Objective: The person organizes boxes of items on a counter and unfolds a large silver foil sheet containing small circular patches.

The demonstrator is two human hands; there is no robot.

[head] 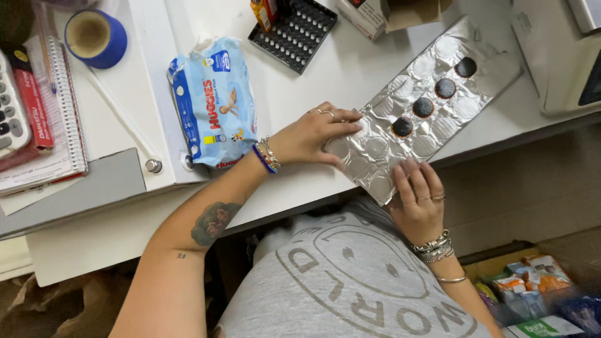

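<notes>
A long silver foil sheet (432, 94) with round pressed dimples lies slantwise on the white table (325, 69). Several dark round discs (423, 107) sit in a row in its middle dimples. My left hand (316, 134) lies flat on the near left end of the foil, fingers spread. My right hand (418, 197) presses with its fingertips on the foil's near corner at the table's front edge. Neither hand grips anything.
A pale blue pack of wipes (216, 103) lies left of my left hand. A black perforated tray (294, 31) and a cardboard box (388, 12) sit at the back. A blue tape roll (97, 37), notebooks (59, 112) and a calculator (9, 109) are far left. A beige machine (557, 56) stands right.
</notes>
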